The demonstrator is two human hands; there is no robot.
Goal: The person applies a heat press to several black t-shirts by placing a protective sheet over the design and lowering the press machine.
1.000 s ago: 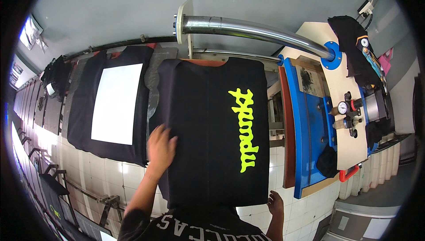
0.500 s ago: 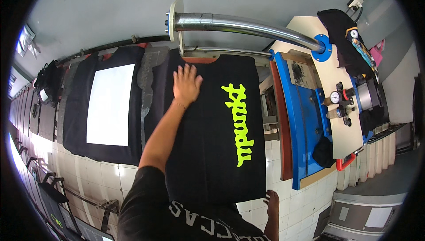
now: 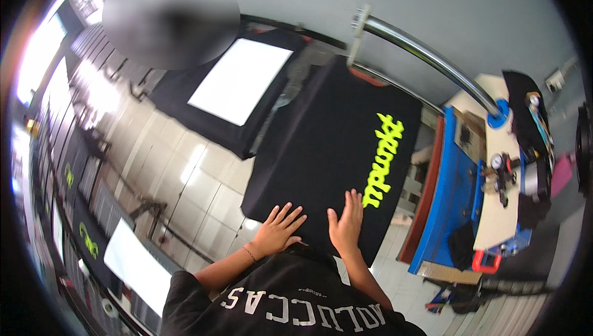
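A black T-shirt (image 3: pixel 315 144) lies spread on a flat platen in front of me, its collar end away from me. Bright yellow-green lettering (image 3: pixel 386 157) runs down its right side. My left hand (image 3: pixel 279 231) rests flat on the shirt's near part, fingers spread. On the same cloth, beside the lower end of the lettering, lies my right hand (image 3: pixel 347 222), palm down with the thumb apart. Neither hand grips anything. To the left, a second black shirt (image 3: pixel 176 98) is laid out with a white rectangular sheet (image 3: pixel 241 79) on top.
At the right stands a blue press head (image 3: pixel 432 206) with a pressure gauge (image 3: pixel 498 162) and a red handle (image 3: pixel 486 262). A thick metal bar (image 3: pixel 426 52) runs to it along the wall. Dark racks and another white sheet (image 3: pixel 139 268) are at the lower left. A blurred patch covers the upper left.
My left hand has come from near the collar to the shirt's near part. My right hand has moved from beyond the near right corner onto the cloth. The view has turned.
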